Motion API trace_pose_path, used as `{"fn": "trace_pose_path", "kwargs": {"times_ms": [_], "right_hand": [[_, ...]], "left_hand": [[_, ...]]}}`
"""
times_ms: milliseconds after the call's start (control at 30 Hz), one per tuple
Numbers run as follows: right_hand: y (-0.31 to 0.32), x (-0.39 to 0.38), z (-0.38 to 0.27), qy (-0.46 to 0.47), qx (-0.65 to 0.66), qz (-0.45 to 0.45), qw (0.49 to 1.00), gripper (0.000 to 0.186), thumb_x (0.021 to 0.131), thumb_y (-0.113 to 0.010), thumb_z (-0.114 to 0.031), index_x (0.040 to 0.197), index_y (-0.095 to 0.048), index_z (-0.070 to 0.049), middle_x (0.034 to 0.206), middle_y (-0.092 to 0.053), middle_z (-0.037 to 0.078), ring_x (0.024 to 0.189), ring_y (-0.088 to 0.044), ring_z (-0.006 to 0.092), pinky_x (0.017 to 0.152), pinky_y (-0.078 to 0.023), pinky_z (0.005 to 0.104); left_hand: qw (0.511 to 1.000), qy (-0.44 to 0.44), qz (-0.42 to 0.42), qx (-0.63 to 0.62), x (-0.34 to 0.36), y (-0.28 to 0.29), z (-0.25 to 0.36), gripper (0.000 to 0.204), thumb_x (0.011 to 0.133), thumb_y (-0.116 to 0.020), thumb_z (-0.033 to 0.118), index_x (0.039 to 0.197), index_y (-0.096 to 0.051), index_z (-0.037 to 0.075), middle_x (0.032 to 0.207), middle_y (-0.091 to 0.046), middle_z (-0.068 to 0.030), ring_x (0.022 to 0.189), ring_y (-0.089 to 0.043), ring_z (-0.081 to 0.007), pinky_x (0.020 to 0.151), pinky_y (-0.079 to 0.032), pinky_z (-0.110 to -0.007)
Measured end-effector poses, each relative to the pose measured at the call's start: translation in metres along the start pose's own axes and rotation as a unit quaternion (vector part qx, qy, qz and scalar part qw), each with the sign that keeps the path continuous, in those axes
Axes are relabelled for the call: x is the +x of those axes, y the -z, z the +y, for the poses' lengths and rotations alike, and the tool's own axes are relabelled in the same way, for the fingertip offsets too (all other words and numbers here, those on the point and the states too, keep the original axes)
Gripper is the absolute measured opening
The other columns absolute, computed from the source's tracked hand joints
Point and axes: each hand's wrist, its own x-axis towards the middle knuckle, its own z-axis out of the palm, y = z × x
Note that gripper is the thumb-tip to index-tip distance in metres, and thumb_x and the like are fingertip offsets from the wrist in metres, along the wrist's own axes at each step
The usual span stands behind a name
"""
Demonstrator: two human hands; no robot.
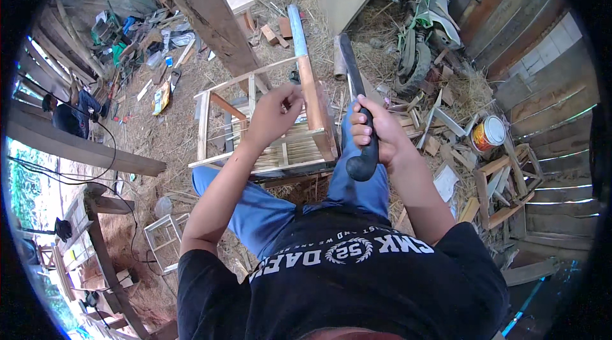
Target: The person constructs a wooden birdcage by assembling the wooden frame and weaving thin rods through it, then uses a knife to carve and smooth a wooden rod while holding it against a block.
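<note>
My right hand (378, 128) is closed round the black handle of a machete (348, 57), its long dark blade pointing away from me. My left hand (275, 110) is over a slatted wooden frame (201, 124) between my knees, its fingers curled beside an upright-laid light brown board (312, 96); what they hold, if anything, is too small to make out. The board lies along the frame's right side, and a pale blue length (295, 26) extends beyond its far end.
A wooden post (210, 28) stands ahead. A person (66, 117) sits at the left, near black cables and a beam (83, 149). At the right are a tyre (411, 72), a bucket (489, 133) and a wooden frame (503, 190). Scrap wood and straw cover the ground.
</note>
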Motion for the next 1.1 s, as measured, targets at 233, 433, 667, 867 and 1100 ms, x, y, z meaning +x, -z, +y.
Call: {"fn": "trace_pose_path", "kwargs": {"times_ms": [233,433,667,867,1100], "right_hand": [[0.029,0.044,-0.014,0.036,-0.132,0.038,0.990,0.022,0.107,-0.055,-0.034,0.096,-0.052,-0.014,0.073,-0.050,-0.005,0.053,-0.045,0.0076,0.048,-0.041,0.0261],[0.064,0.100,-0.018,0.053,-0.285,0.137,0.947,0.021,0.103,-0.054,-0.030,0.089,-0.056,-0.014,0.070,-0.056,0.000,0.055,-0.052,0.0128,0.050,-0.045,0.0319],[0.123,0.190,-0.053,0.187,-0.753,0.145,0.613,0.046,0.093,-0.055,-0.043,0.104,-0.073,-0.003,0.094,-0.073,0.022,0.086,-0.071,0.0400,0.079,-0.055,0.0502],[0.134,0.238,-0.074,0.275,-0.858,0.033,0.432,0.036,0.090,-0.065,-0.038,0.109,-0.074,-0.009,0.101,-0.073,0.019,0.098,-0.069,0.0410,0.084,-0.054,0.0527],[0.151,0.290,-0.084,0.290,-0.889,-0.054,0.351,0.036,0.083,-0.074,-0.036,0.115,-0.076,-0.019,0.113,-0.070,0.008,0.118,-0.063,0.0292,0.100,-0.043,0.0546]], "left_hand": [[0.996,0.082,-0.026,-0.032,0.001,-0.002,-0.011,0.017,0.100,-0.067,0.015,0.092,-0.061,0.002,0.075,-0.058,0.0021,0.071,-0.051,-0.0049,0.063,-0.042,-0.026],[0.994,0.088,-0.007,-0.068,-0.001,-0.003,-0.009,0.019,0.098,-0.068,0.015,0.088,-0.059,0.002,0.072,-0.053,0.0024,0.068,-0.047,-0.0055,0.061,-0.041,-0.026],[0.995,0.086,-0.016,-0.046,-0.002,-0.002,0.003,0.017,0.097,-0.068,0.011,0.087,-0.059,0.001,0.072,-0.054,0.0018,0.071,-0.048,-0.0055,0.063,-0.041,-0.026],[0.995,0.075,-0.028,-0.052,-0.001,-0.001,0.010,0.017,0.095,-0.067,0.007,0.085,-0.056,0.000,0.075,-0.056,-0.0012,0.074,-0.052,-0.0072,0.068,-0.044,-0.027],[0.993,0.105,-0.055,-0.012,0.002,-0.001,0.014,0.014,0.095,-0.067,0.006,0.085,-0.060,-0.001,0.078,-0.063,-0.0052,0.077,-0.058,-0.0105,0.073,-0.047,-0.029]]}}
